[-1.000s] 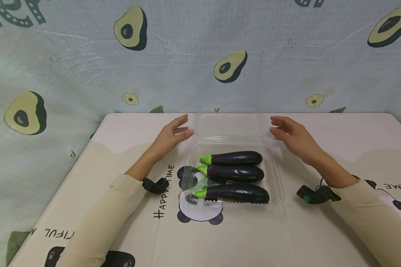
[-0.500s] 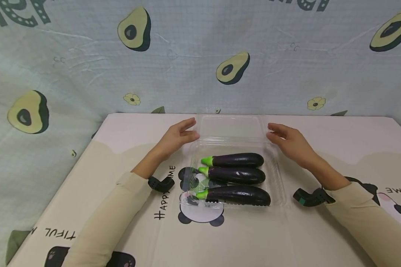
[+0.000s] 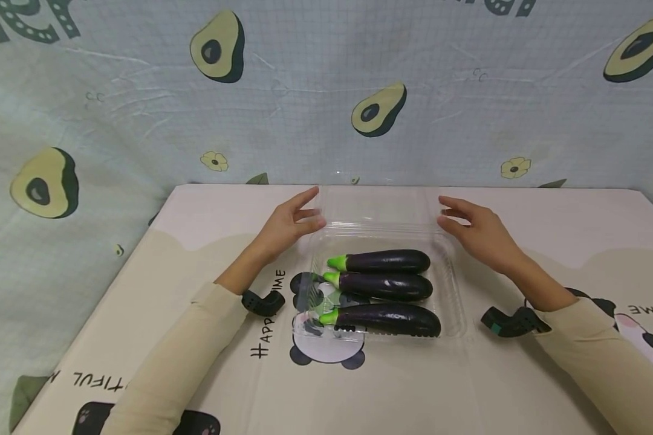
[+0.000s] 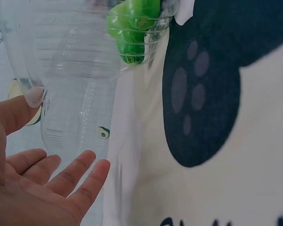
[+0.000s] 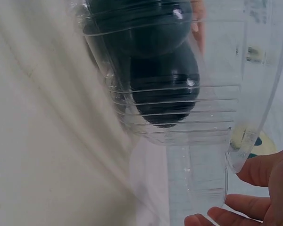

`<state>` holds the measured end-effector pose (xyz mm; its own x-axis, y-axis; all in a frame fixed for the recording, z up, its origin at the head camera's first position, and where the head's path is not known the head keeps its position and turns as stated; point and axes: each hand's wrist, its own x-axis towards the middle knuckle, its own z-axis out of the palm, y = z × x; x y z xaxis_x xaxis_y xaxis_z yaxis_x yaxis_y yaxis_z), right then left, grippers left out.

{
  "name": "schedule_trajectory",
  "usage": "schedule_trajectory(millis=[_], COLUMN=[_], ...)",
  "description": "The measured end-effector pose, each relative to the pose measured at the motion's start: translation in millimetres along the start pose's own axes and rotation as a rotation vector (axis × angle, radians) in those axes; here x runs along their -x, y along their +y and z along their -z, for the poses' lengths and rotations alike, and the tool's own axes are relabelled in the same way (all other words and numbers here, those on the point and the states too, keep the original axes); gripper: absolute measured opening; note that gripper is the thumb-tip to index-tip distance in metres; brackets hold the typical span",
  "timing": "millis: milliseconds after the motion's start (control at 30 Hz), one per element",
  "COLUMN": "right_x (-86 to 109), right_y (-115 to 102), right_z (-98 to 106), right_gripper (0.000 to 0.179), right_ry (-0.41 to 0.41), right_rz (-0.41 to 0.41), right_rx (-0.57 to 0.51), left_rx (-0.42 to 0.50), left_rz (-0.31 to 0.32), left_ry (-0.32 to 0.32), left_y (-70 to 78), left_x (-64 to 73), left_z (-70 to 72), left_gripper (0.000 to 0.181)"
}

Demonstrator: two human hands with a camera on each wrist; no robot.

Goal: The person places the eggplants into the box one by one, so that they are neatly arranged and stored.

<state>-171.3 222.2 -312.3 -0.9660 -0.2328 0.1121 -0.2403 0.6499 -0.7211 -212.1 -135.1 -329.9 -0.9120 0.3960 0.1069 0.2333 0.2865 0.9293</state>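
Observation:
A clear plastic clamshell box [image 3: 456, 296] lies on the table with its lid [image 3: 378, 205] swung back on the far side. Inside its tray rest three dark purple eggplants, the far one [image 3: 392, 261], the middle one [image 3: 389, 286] and the near one [image 3: 394, 319], green stem ends to the left. My left hand [image 3: 289, 225] is at the lid's left side, its thumb at the hinge corner in the left wrist view and its fingers spread. On the lid's right side, my right hand [image 3: 481, 232] has its thumb by the hinge corner, fingers extended beneath the lid's edge.
A pale cloth with printed bears and lettering [image 3: 258, 347] covers the table. Behind the table's far edge hangs a light curtain [image 3: 283, 121] with avocado prints. Black wrist cameras [image 3: 263, 303] are strapped below both hands.
Both hands have come inward to the sides of the lid. Over the last half second the lid looks slightly raised, and the right hand shifted a little outward. The eggplants stay in place.

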Motion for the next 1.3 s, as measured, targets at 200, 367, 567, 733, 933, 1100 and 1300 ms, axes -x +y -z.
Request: schedule_trajectory(millis=[200,367,567,733,933,1100,1300], right_x=[2.9,4.5,7.0,9.5,11.4,11.3,9.9], right_y=[-6.5,-7.6,-9.9,-15.0,-19.6,-19.4,-20.5], right_z=[3.6,4.3,7.9,12.2,14.7,14.8,15.0], right_gripper=[0.057,0.058,0.06,0.062,0.061,0.053,0.053], right_ry=[0.008,0.034,0.069,0.09,0.115,0.155,0.166], right_rz=[0.005,0.021,0.05,0.055,0.049,0.077,0.102], right_rx=[0.003,-0.005,-0.049,-0.046,-0.043,-0.075,-0.124], left_rx=[-0.021,-0.013,0.041,0.065,0.035,0.087,0.134], left_rz=[-0.028,-0.05,-0.078,-0.101,-0.11,-0.138,-0.156], left_ry=[0.006,0.023,0.045,0.071,0.095,0.079,0.068], left_y=[6.1,10.0,14.1,18.8,26.3,30.3,33.9], left_x=[2.4,3.8,4.2,6.9,12.6,15.3,17.1], left_z=[-1.7,-2.3,-1.5,-0.9,-1.0,0.6,2.8], left_gripper=[0.075,0.073,0.071,0.069,0.068,0.067,0.066])
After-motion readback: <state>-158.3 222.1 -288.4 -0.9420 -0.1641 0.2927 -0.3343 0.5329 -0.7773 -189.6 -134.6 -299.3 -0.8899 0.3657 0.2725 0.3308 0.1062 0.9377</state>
